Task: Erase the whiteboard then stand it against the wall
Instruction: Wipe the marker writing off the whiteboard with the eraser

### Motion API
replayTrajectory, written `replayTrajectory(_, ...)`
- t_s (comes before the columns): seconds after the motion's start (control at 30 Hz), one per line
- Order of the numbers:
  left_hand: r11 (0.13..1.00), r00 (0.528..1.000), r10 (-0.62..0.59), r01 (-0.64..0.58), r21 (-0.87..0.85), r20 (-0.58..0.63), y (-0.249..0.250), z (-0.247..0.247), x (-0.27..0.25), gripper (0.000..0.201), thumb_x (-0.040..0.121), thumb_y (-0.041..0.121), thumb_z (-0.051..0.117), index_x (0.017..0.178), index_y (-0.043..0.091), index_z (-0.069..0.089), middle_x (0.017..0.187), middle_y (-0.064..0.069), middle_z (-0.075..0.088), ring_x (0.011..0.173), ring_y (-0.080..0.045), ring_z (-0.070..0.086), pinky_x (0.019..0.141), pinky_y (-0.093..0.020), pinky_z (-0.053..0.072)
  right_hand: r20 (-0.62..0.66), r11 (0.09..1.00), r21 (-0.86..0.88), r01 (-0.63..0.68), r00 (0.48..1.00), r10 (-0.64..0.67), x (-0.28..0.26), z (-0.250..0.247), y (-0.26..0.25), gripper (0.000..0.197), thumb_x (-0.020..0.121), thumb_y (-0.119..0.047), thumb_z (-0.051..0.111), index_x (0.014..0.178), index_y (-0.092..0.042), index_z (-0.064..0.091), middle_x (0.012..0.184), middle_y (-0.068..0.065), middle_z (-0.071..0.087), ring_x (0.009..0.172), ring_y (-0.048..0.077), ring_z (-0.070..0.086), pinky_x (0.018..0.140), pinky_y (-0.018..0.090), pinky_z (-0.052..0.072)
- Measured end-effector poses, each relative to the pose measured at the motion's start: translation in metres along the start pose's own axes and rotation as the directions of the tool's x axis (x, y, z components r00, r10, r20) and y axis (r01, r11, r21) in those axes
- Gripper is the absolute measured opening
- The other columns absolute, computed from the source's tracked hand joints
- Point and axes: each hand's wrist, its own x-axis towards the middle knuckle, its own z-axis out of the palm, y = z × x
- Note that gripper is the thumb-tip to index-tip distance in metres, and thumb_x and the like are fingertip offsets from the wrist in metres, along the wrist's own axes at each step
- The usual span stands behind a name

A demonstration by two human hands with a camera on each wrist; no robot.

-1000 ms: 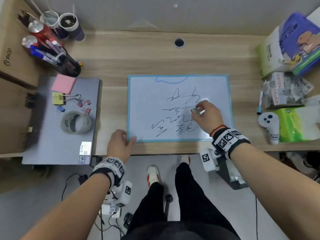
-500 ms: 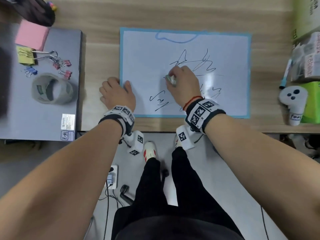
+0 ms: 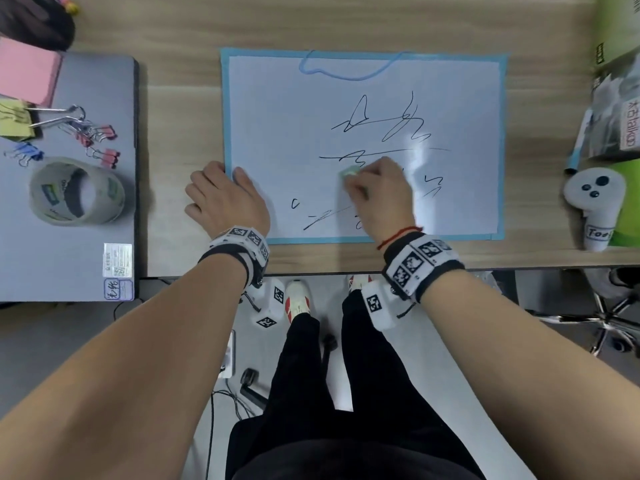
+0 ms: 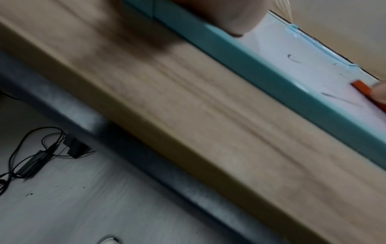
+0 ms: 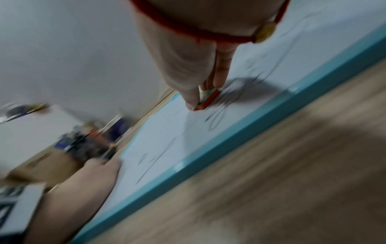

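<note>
Midway through the wiping, by the look of it — whiteboard [image 3: 363, 143] flat on the desk [image 3: 180, 98], black scribbles left across the middle and upper right, faint remnants lower left. Right hand [image 3: 379, 192] pinching a small eraser [image 3: 349, 172] against the surface; left hand [image 3: 225, 199] spread flat, thumb over the board's left edge. Standing against the wall not yet begun.

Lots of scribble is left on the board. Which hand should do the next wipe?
Right. The right hand already grips the eraser on the whiteboard beside the remaining marks; the left hand rests flat on its left edge.
</note>
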Motion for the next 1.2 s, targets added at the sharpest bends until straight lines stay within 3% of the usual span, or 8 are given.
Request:
replayTrajectory(0.1,1.000,1.000,0.011,-0.011,0.024,-0.008,0.002,0.001,0.001,0.030,0.101,0.034,0.037,0.115,0.012,0.052,0.108,-0.008,0.054,0.097,-0.029,0.050,0.076,-0.042,0.037,-0.027,0.997,0.034,-0.064,0.998,0.065,-0.004,0.003,0.001,0.012,0.087,-0.018,0.068,0.084,-0.007,0.073,0.085,0.011,0.059,0.079,0.022,0.051,0.067,0.020,0.035)
replayTrajectory(0.2,0.999,1.000,0.005,-0.004,0.032,-0.021,0.003,0.002,0.001,0.031,0.101,0.033,0.035,0.114,0.012,0.053,0.107,-0.008,0.054,0.097,-0.030,0.050,0.076,-0.042,0.038,0.313,0.997,0.052,-0.050,0.949,0.031,-0.019,0.025,-0.028,0.017,0.091,-0.023,0.059,0.093,-0.008,0.067,0.096,0.009,0.057,0.084,0.016,0.049,0.069,0.023,0.038)
replayTrajectory(0.27,0.999,1.000,-0.006,0.007,0.035,-0.029,0.003,0.001,0.001,0.031,0.101,0.033,0.033,0.113,0.012,0.053,0.106,-0.008,0.054,0.096,-0.030,0.050,0.075,-0.042,0.037,0.377,1.000,0.025,0.000,0.926,-0.009,-0.023,0.023,-0.027,0.018,0.093,-0.023,0.057,0.096,-0.009,0.067,0.102,0.012,0.058,0.092,0.022,0.052,0.075,0.024,0.042)
replayTrajectory(0.43,0.996,0.994,-0.078,0.082,0.042,-0.071,0.016,0.003,-0.013,0.025,0.099,0.030,0.038,0.107,0.014,0.056,0.101,-0.008,0.056,0.092,-0.029,0.052,0.071,-0.040,0.037,-0.087,0.987,0.012,-0.159,0.983,0.160,-0.004,-0.018,0.028,0.007,0.085,-0.015,0.071,0.087,-0.010,0.075,0.087,0.014,0.060,0.083,0.029,0.057,0.071,0.019,0.036)
replayTrajectory(0.63,0.996,0.996,-0.051,0.057,0.068,-0.077,0.021,0.004,-0.017,0.026,0.100,0.029,0.037,0.107,0.012,0.055,0.099,-0.010,0.055,0.090,-0.030,0.052,0.070,-0.040,0.037,0.121,0.996,-0.008,0.086,0.989,-0.084,-0.033,-0.003,0.008,0.009,0.083,-0.011,0.073,0.078,-0.002,0.072,0.083,0.015,0.060,0.075,0.031,0.058,0.065,0.030,0.051)
replayTrajectory(0.83,0.996,0.997,-0.053,0.057,0.074,-0.049,0.022,0.003,-0.018,0.031,0.100,0.030,0.031,0.110,0.012,0.054,0.103,-0.010,0.054,0.092,-0.030,0.051,0.072,-0.041,0.038,-0.167,0.964,0.001,-0.264,0.951,0.261,-0.027,-0.047,0.068,0.012,0.086,-0.019,0.070,0.085,-0.008,0.075,0.086,0.012,0.060,0.080,0.029,0.059,0.070,0.018,0.034)
replayTrajectory(1.03,0.995,0.997,-0.065,0.068,0.076,-0.042,0.024,0.001,-0.019,0.037,0.100,0.032,0.025,0.112,0.013,0.053,0.106,-0.009,0.054,0.095,-0.030,0.051,0.075,-0.042,0.038,0.112,0.998,0.061,-0.016,0.994,0.009,-0.048,-0.013,0.023,0.010,0.085,-0.015,0.071,0.086,-0.005,0.072,0.089,0.013,0.061,0.082,0.024,0.055,0.070,0.026,0.047)
replayTrajectory(1.2,0.993,0.997,-0.069,0.072,0.090,-0.041,0.025,0.001,-0.019,0.035,0.100,0.032,0.026,0.112,0.013,0.054,0.106,-0.009,0.054,0.096,-0.029,0.051,0.075,-0.041,0.037,-0.165,0.973,0.008,-0.230,0.960,0.228,-0.027,-0.049,0.076,0.010,0.086,-0.020,0.071,0.083,-0.011,0.075,0.086,0.012,0.060,0.079,0.026,0.058,0.070,0.026,0.047)
